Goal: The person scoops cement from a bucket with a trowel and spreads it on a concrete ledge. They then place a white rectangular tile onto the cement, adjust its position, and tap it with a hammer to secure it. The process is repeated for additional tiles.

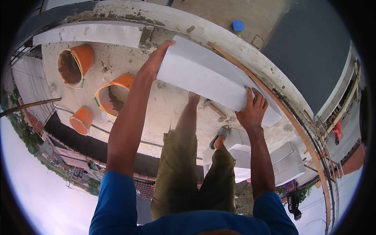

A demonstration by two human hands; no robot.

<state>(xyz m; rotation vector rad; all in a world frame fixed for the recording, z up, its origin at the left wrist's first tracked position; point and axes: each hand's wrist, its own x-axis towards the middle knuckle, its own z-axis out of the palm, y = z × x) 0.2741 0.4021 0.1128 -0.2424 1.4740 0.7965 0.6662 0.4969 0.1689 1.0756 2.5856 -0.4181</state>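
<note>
A long, pale grey lightweight concrete block spans the space between my two hands. My left hand is pressed round its left end, with the thumb side at the top corner. Toward its right end, my right hand grips with fingers bent over the top edge. Another pale block surface shows past my right fingers; where the two meet is hidden. My feet are below the block, one in a grey sandal.
Orange buckets with mortar stand at left. A laid block row lies far left along the wall edge. A wooden plank runs along the right. Stacked blocks sit near right. Beyond the wall is a lower floor with a blue bucket.
</note>
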